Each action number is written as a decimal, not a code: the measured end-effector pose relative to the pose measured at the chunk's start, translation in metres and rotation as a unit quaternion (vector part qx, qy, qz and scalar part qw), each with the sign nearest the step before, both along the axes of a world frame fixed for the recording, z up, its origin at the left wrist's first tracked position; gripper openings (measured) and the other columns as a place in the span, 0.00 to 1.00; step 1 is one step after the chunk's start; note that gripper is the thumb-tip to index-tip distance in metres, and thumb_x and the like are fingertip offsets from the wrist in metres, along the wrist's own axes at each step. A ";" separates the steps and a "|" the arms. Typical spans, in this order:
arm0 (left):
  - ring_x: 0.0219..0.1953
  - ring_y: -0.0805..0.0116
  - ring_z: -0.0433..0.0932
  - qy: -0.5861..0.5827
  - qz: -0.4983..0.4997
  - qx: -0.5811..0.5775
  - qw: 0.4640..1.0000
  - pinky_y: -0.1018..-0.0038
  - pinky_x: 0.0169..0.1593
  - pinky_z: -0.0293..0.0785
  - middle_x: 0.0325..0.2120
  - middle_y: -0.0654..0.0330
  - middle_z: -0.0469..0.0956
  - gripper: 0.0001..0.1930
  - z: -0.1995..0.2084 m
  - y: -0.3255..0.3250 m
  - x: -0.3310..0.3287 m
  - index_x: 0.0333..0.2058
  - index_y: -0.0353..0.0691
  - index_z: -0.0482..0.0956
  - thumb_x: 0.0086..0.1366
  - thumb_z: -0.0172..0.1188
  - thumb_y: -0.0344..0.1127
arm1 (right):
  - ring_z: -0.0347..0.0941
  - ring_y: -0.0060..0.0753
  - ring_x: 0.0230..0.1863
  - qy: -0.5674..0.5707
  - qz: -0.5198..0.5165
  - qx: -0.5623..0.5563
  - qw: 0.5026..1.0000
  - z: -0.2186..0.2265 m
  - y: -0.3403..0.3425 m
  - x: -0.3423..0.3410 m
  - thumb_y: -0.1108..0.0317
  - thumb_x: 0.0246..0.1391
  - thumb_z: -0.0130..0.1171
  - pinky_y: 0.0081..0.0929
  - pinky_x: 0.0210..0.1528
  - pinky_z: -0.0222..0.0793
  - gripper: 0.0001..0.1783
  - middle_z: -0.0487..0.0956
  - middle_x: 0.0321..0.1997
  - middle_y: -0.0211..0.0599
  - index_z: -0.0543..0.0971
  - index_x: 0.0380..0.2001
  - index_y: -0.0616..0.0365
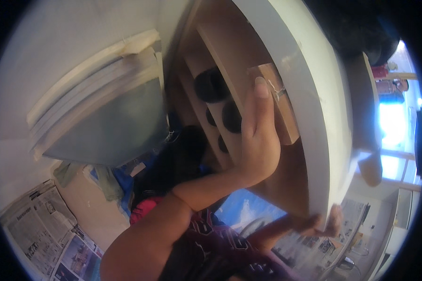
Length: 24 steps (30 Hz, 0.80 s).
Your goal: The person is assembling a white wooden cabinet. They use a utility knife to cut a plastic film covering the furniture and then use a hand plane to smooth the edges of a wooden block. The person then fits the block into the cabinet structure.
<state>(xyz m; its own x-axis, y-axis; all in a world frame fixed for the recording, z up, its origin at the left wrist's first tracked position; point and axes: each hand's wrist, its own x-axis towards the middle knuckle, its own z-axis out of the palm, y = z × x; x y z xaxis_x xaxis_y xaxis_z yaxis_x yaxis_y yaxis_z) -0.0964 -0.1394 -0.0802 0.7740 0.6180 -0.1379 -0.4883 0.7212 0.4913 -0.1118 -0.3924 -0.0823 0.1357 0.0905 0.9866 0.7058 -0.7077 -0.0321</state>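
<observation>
A large brown wooden furniture piece (286, 175) with a thick white edge (309, 93) stands tilted in front of me. My left hand (262, 136) reaches up inside it. Its thumb lies along a small wooden block (283, 110) fixed near the white edge, and the other fingers are mostly hidden. Low on the right, my right hand (330, 222) grips the bottom corner of the white edge, slightly blurred. Light wooden rails (222, 61) cross the inside, with several dark round shapes (211, 85) between them; I cannot tell whether these are holes or objects.
A grey panel with pale framing (112, 122) is at the left by the wall. Newspapers (44, 220) lie on the floor at lower left, and more newspaper (351, 215) at lower right. Cloths (108, 182) lie near the panel. A bright window (391, 122) is at far right.
</observation>
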 end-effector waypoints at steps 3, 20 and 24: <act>0.60 0.65 0.69 -0.014 -0.016 0.000 1.000 0.70 0.65 0.62 0.57 0.51 0.70 0.31 -0.002 -0.038 -0.016 0.67 0.30 0.61 0.83 0.34 0.54 | 0.68 0.32 0.49 0.015 0.008 0.040 0.999 0.003 0.026 0.002 0.39 0.62 0.61 0.47 0.63 0.61 0.27 0.74 0.37 0.25 0.66 0.46 0.47; 0.54 0.67 0.79 -0.049 -0.090 0.006 0.995 0.71 0.56 0.77 0.55 0.48 0.75 0.34 0.007 -0.066 -0.031 0.65 0.31 0.63 0.81 0.35 0.59 | 0.65 0.28 0.54 0.032 0.059 0.050 0.996 0.000 0.024 0.001 0.40 0.60 0.64 0.44 0.70 0.54 0.28 0.76 0.38 0.21 0.64 0.48 0.44; 0.52 0.67 0.79 0.032 0.028 0.064 0.997 0.73 0.57 0.75 0.53 0.52 0.77 0.33 0.002 -0.060 -0.013 0.61 0.31 0.69 0.80 0.38 0.60 | 0.65 0.28 0.54 0.034 0.052 0.034 0.997 0.004 0.030 0.001 0.43 0.62 0.62 0.43 0.70 0.54 0.25 0.76 0.38 0.21 0.64 0.48 0.44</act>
<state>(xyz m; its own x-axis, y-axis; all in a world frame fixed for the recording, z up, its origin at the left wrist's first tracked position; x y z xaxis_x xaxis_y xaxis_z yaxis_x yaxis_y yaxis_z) -0.1089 -0.1992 -0.0778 0.7305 0.6751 -0.1026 -0.4906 0.6234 0.6089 -0.1113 -0.3625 -0.0785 0.1958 0.0399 0.9798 0.7701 -0.6249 -0.1284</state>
